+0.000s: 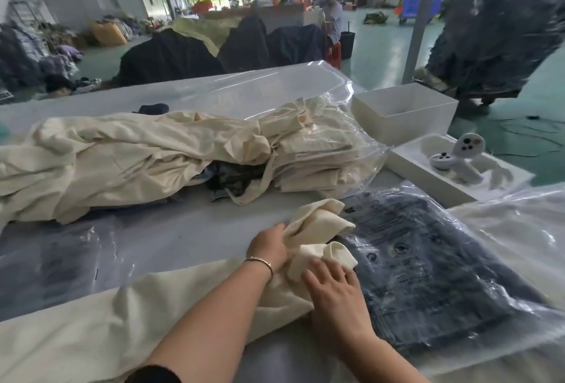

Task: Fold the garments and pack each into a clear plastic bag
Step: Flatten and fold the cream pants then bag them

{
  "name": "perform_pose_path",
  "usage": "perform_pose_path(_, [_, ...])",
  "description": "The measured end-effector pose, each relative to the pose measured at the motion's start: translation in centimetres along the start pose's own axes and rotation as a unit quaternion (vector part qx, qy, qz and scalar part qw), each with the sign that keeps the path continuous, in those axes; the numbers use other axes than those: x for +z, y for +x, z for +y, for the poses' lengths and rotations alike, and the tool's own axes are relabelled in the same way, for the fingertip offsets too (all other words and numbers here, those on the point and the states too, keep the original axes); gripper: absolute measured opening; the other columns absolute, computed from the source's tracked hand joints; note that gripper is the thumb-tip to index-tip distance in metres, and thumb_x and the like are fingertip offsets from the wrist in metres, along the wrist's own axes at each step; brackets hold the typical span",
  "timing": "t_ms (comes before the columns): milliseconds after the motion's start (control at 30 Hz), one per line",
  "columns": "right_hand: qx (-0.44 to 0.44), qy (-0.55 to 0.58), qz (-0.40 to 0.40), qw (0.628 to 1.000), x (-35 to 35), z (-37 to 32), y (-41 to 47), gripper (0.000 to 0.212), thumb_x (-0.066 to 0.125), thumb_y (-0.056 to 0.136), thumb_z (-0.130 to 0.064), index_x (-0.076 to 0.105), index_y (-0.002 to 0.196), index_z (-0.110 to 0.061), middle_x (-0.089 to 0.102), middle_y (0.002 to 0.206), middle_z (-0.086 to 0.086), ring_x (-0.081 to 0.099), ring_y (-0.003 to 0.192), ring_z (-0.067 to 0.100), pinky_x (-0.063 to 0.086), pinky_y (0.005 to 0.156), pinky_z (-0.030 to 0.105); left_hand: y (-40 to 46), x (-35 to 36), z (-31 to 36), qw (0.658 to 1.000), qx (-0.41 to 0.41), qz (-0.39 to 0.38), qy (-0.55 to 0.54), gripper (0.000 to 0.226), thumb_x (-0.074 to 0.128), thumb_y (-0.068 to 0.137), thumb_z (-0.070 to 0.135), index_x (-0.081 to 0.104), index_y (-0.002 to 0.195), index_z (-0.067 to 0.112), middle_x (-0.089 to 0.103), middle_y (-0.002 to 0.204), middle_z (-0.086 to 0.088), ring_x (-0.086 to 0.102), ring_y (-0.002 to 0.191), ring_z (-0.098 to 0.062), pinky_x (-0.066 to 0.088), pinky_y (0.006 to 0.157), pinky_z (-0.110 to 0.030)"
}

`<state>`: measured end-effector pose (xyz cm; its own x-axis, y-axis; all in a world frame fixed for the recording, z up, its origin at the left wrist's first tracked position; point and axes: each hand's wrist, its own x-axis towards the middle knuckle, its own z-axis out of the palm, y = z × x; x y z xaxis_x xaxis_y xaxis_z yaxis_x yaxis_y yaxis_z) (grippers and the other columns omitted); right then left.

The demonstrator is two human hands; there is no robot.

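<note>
We work at a long table (189, 229) where a heap of cream garments (122, 165) lies beside a stack of bagged ones (321, 153), with a bagged dark garment (428, 266) at our right. Nearest us lies 1 cream garment (91, 321). Our left hand (269, 248) grips its bunched end while our right hand (333, 288) rests flat on it with fingers spread, the 2 close together.

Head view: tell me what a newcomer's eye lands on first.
Both hands work a cream garment at the table's near edge: the left hand grips its bunched end, the right hand presses flat on it. Right beside lies a bagged dark garment; behind, a heap of cream cloth.
</note>
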<state>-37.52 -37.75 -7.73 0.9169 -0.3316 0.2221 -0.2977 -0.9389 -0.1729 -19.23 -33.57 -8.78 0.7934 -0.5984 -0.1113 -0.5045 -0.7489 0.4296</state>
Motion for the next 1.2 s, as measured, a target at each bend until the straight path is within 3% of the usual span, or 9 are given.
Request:
perform_pose_path(133, [-0.004, -0.027, -0.174, 0.984, 0.2, 1.2, 1.1, 0.084, 0.058, 0.076, -0.025, 0.016, 0.148, -0.038, -0.015, 0.16, 0.006, -0.014, 0.147, 0.033, 0.0, 0.115, 0.052, 1.2, -2.8, -0.5, 0.99, -0.044, 0.063, -0.115, 0.013, 0.05, 0.086, 0.015, 0.063, 0.086, 0.012, 0.066, 0.089, -0.013, 0.058, 0.087, -0.035, 0.045, 0.07, -0.035])
perform_pose_path(367, [0.104, 0.04, -0.108, 0.988, -0.3, 0.8, 5.0, 0.073, 0.066, 0.076, -0.041, 0.03, 0.139, -0.033, 0.02, 0.154, 0.006, 0.029, 0.134, 0.029, 0.029, 0.104, 0.046, -1.1, -9.0, 0.1, 0.964, -0.002, 0.092, -0.25, 0.03, 0.068, 0.065, 0.03, 0.048, 0.046, 0.017, 0.036, 0.047, 0.008, 0.034, 0.053, -0.016, 0.025, 0.052, -0.029])
perform_pose_path(500, [0.132, 0.036, -0.059, 0.989, 0.5, 1.3, 4.9, 0.066, 0.059, 0.082, -0.029, 0.03, 0.141, -0.031, 0.035, 0.142, 0.0, 0.035, 0.128, 0.025, 0.033, 0.101, 0.038, -5.2, -9.1, 0.7, 0.894, 0.07, -0.029, -0.442, 0.018, 0.062, 0.076, 0.021, 0.064, 0.067, 0.006, 0.059, 0.062, 0.003, 0.051, 0.06, -0.011, 0.042, 0.058, -0.02])
perform_pose_path(600, [0.186, 0.067, -0.017, 0.98, 0.5, 1.8, 4.6, 0.039, 0.044, 0.092, -0.033, 0.043, 0.129, -0.022, 0.045, 0.134, 0.003, 0.039, 0.123, 0.026, 0.035, 0.097, 0.039, -7.1, -7.6, -0.5, 0.968, 0.043, -0.223, -0.111, 0.034, 0.065, 0.086, 0.016, 0.053, 0.055, 0.015, 0.05, 0.052, 0.009, 0.041, 0.052, -0.01, 0.033, 0.046, -0.014])
perform_pose_path(700, [0.198, 0.046, -0.035, 0.978, 0.2, 2.2, 4.4, 0.03, 0.039, 0.093, -0.033, 0.051, 0.116, -0.017, 0.05, 0.129, 0.005, 0.04, 0.119, 0.027, 0.037, 0.094, 0.039, -7.9, -6.8, -0.6, 0.923, 0.0, -0.331, 0.196, 0.028, 0.073, 0.074, 0.042, 0.065, 0.083, 0.016, 0.066, 0.089, -0.002, 0.058, 0.075, -0.017, 0.046, 0.061, -0.021])
perform_pose_path(800, [0.212, 0.053, -0.064, 0.974, -0.3, 2.7, 4.6, 0.027, 0.04, 0.094, -0.03, 0.053, 0.113, -0.017, 0.055, 0.124, 0.004, 0.043, 0.118, 0.027, 0.037, 0.092, 0.039, -8.2, -5.4, 0.7, 0.936, 0.045, -0.22, 0.271, 0.097, 0.075, 0.058, 0.059, 0.038, 0.138, 0.02, 0.035, 0.139, -0.009, 0.041, 0.123, -0.027, 0.047, 0.095, -0.034])
perform_pose_path(900, [0.223, 0.072, -0.058, 0.97, -1.0, 3.0, 4.8, 0.017, 0.039, 0.093, -0.02, 0.049, 0.079, -0.02, 0.064, 0.097, 0.004, 0.05, 0.094, 0.026, 0.033, 0.073, 0.036, -9.1, -2.9, 3.3, 0.951, 0.153, -0.176, 0.204, 0.121, 0.069, 0.056, 0.066, 0.005, 0.15, 0.025, 0.003, 0.151, -0.002, 0.007, 0.142, -0.032, 0.029, 0.113, -0.047])
perform_pose_path(1033, [0.241, 0.216, -0.041, 0.945, -1.4, 3.0, 5.1, 0.031, 0.046, 0.088, -0.014, 0.034, 0.06, -0.019, 0.047, 0.064, -0.002, 0.044, 0.067, 0.022, 0.023, 0.052, 0.031, -10.5, -0.3, 5.2, 0.98, 0.157, -0.122, -0.03, 0.091, 0.079, 0.05, 0.055, 0.044, 0.127, 0.023, 0.05, 0.127, -0.003, 0.048, 0.119, -0.02, 0.044, 0.101, -0.036])
perform_pose_path(1200, [0.2, 0.457, -0.208, 0.841, -2.8, 1.7, 6.4, 0.018, 0.066, 0.08, -0.012, 0.05, 0.088, -0.011, 0.059, 0.089, 0.011, 0.059, 0.074, 0.023, 0.05, 0.058, 0.033, -9.1, -2.6, 2.3, 0.978, 0.05, 0.069, -0.19, 0.019, 0.068, 0.077, 0.021, 0.057, 0.092, 0.028, 0.063, 0.082, 0.011, 0.06, 0.078, -0.008, 0.049, 0.072, -0.025])
